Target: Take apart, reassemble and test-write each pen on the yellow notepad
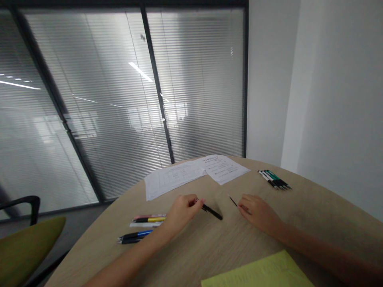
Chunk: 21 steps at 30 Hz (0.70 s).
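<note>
My left hand (183, 210) rests on the wooden table (209, 247), its fingers pinched on a black pen barrel (212, 212) that points right and toward me. My right hand (257, 213) lies a short way to the right, fingers closed on a thin dark pen refill (233, 201) whose tip points up and left. The two parts are apart, with a small gap of bare table between them.
Several pens (143, 228) lie left of my left hand. More pens (274, 179) lie at the far right. White printed sheets (194, 172) lie at the far edge. A yellow sheet (260, 275) is near me. A green chair (26, 243) stands at the left.
</note>
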Motion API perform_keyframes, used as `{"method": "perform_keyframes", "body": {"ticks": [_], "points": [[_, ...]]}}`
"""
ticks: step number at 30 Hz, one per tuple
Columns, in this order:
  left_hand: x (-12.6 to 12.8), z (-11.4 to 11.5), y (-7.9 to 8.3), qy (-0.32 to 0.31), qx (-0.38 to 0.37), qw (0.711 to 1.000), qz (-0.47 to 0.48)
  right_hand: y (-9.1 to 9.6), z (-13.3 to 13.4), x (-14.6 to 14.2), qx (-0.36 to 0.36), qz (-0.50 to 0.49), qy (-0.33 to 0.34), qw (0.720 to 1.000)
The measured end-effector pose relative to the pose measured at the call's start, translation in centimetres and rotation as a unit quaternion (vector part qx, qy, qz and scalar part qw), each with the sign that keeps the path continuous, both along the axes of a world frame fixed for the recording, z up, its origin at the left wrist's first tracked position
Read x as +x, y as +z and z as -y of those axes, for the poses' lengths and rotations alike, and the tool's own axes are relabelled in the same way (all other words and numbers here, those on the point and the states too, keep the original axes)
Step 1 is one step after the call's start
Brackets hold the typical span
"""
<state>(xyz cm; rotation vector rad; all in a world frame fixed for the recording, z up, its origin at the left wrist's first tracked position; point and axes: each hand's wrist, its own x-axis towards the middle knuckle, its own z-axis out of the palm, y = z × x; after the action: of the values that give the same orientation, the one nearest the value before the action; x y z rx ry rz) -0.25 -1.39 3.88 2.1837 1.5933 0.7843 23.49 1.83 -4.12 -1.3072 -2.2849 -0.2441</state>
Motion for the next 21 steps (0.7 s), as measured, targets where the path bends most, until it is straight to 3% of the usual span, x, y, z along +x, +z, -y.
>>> {"method": "perform_keyframes", "body": {"ticks": [6, 14, 21], "points": [[-0.21, 0.05, -0.01, 0.0, 0.04, 0.999, -0.003, -0.06, -0.13, 0.04, -0.001, -0.006, 0.011, 1.0], [-0.61, 0.13, 0.16, -0.016, 0.144, 0.985, -0.088, -0.11, -0.02, 0.05, -0.003, 0.003, 0.017, 1.0], [-0.39, 0.35, 0.06, -0.015, 0.133, 0.986, -0.1, 0.06, 0.19, -0.14, -0.004, 0.001, 0.014, 1.0]]}}
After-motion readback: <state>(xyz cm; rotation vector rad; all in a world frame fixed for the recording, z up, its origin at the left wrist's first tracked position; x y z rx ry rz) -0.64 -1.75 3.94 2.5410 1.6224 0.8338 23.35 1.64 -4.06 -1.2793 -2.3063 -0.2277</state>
